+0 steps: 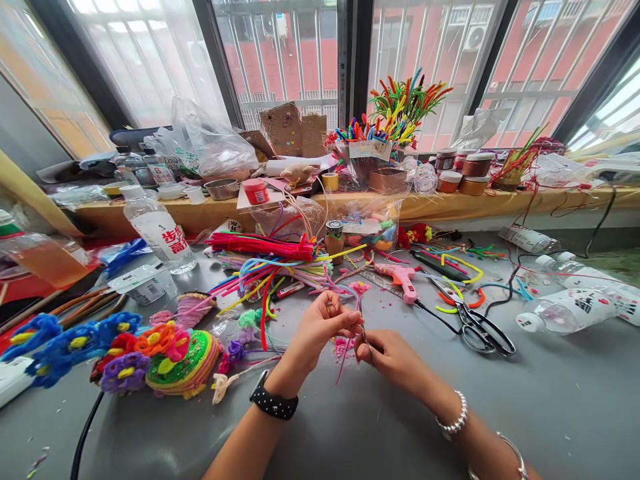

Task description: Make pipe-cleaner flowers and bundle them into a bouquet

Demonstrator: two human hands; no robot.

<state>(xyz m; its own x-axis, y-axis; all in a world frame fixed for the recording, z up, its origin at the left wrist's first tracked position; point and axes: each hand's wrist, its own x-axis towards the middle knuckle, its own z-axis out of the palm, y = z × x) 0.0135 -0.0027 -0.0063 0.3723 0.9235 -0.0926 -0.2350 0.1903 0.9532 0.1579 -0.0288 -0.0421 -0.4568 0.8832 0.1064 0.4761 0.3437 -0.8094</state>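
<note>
So there's a thin pink pipe cleaner (pixel 361 293) with a fuzzy pink tip, standing more or less upright right between the two hands, over the middle of the grey table (pixel 550 413). The tip sticks up just above the fingers and the stem runs down between them, with a loose pink strand trailing below toward the table. Pink fluff crumbs (pixel 343 347) lie on the table right under it.

Left hand (pixel 320 330) is curled, fingertips pressed together on the stem from the left side, black watch on that wrist. Right hand (pixel 393 357) is also curled, pinching something thin and dark right by the lower stem, can't tell exactly what it is. The two hands are basically touching at the fingertips, so the pipe cleaner sits in the gap where they meet.

Further out: a pink glue gun (pixel 400 275) just behind the hands, black scissors (pixel 480 327) off to the right, a messy pile of colourful pipe cleaners (pixel 270 257) behind and to the left. Far left near the table edge there's a bunch of finished fuzzy flowers (pixel 150 350), blue, purple, orange. Plastic water bottle (pixel 160 230) stands back left, another bottle (pixel 575 310) lies on its side at right.
</note>
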